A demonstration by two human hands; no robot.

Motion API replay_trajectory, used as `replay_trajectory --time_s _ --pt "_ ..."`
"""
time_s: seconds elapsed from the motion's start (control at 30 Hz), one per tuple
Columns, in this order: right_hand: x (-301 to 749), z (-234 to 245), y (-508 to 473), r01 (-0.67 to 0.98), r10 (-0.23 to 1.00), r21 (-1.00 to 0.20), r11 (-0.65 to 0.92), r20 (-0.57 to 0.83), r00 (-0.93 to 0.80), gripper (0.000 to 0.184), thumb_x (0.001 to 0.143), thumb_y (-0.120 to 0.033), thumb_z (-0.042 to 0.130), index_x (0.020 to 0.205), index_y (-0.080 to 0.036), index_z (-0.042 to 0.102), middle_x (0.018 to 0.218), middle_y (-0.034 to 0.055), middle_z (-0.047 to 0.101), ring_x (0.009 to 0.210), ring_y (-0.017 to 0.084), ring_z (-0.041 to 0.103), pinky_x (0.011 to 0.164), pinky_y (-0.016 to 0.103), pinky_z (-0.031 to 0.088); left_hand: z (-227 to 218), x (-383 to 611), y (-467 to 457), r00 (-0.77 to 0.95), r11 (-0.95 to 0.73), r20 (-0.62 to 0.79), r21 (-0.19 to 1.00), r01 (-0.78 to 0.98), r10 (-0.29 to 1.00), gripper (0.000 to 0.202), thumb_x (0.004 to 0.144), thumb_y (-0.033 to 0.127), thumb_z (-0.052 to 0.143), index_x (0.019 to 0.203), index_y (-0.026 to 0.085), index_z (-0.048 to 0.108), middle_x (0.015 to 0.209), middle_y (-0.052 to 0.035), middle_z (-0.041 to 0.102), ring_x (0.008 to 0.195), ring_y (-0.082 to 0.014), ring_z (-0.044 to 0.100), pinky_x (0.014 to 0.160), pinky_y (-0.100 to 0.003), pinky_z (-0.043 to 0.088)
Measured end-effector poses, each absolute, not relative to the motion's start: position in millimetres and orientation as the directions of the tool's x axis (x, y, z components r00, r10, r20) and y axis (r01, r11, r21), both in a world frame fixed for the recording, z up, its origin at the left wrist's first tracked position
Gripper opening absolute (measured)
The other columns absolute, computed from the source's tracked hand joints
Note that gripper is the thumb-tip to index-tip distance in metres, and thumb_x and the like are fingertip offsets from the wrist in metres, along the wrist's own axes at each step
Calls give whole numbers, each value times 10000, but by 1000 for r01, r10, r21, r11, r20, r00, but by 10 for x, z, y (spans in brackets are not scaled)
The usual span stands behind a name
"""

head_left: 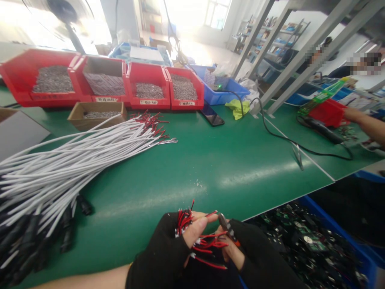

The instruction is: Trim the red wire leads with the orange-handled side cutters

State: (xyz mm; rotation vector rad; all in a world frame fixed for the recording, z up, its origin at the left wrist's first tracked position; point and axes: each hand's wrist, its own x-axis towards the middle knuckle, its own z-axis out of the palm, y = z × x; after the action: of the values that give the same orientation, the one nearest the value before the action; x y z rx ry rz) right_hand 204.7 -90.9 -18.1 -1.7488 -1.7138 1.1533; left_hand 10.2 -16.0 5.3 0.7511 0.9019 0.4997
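Observation:
My left hand [192, 233], in a black fingerless glove, is closed around a bunch of red-and-black wires [207, 244] with stripped tips. One wire sticks out over its fingers toward the right. My right hand [233, 247], gloved the same way, grips a pair of cutting pliers [227, 228] with orange on the handle. Its jaws are close to the tip of that single wire. Most of the pliers' handle is hidden in the right palm. Tiny pale scraps [197, 183] are scattered on the green bench top [168, 172] ahead.
White cables [90, 156] with black connectors lie at the left, a wrench [170, 141] at their ends. Red bins [150, 82] of small metal parts line the back beside a phone [213, 114]. A blue crate [357, 245] of circuit boards stands lower right. Another person's arm [365, 122] reaches in at right.

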Motion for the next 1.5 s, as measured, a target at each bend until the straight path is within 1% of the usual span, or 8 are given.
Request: replay_trajectory --time_s 0.17,0.43,0.6,0.73,0.87,1.13,1.37,1.5 --pt "2081 -548 -926 630 947 -760 -161 -298 -117 368 986 -410 492 795 -121 618 684 -7 624 564 65 576 559 196 518 163 114 -152 554 674 -531 735 -75 641 455 729 530 758 849 91 731 688 -70 711 625 -160 619 541 -195 446" --pt "2134 -908 -953 669 931 -715 -203 -352 -93 426 1000 -416 453 724 -127 600 579 -30 575 472 48 521 465 160 463 104 89 -161 558 661 -513 745 -87 652 523 745 548 736 987 84 730 775 -96 734 682 -190 649 584 -229 483" --pt "2094 -761 -937 681 932 -704 -200 -351 -89 438 1009 -411 436 719 -125 598 567 -29 563 471 44 519 468 155 468 189 128 -143 557 709 -536 690 -144 634 417 701 493 797 827 101 738 589 -23 672 553 -120 581 491 -173 412" --pt "2061 -414 -931 683 941 -713 -161 -319 -112 374 999 -404 465 812 -120 622 664 -6 610 571 68 584 534 183 518 136 128 -173 570 695 -504 697 -176 649 356 730 449 788 844 114 750 646 -42 704 585 -139 609 579 -209 484" --pt "2025 -40 -888 684 953 -722 -99 -266 -142 284 985 -381 502 996 -127 629 872 37 647 718 102 621 653 244 553 16 108 -213 561 677 -467 693 -247 683 414 737 505 759 926 137 751 869 -99 748 817 -234 683 754 -295 536" --pt "1908 211 -777 705 970 -709 -37 -195 -145 256 972 -347 529 1079 -129 613 1000 62 637 813 128 625 723 286 556 160 124 -154 562 693 -520 707 -139 643 370 760 461 767 839 101 729 615 -31 680 565 -123 582 517 -181 426" --pt "1894 124 -799 720 980 -694 -19 -156 -125 288 982 -384 504 1002 -136 648 924 46 666 771 117 639 722 275 562 33 103 -203 537 646 -482 746 -162 692 469 759 549 729 958 125 735 769 -65 713 680 -173 613 602 -232 463" --pt "1931 -92 -870 748 990 -661 -62 -133 -36 324 978 -407 498 1130 -152 629 1090 96 662 964 179 649 844 359 556 34 89 -166 510 595 -469 796 -110 721 463 754 557 720 895 116 746 704 -67 700 633 -173 594 595 -245 456"
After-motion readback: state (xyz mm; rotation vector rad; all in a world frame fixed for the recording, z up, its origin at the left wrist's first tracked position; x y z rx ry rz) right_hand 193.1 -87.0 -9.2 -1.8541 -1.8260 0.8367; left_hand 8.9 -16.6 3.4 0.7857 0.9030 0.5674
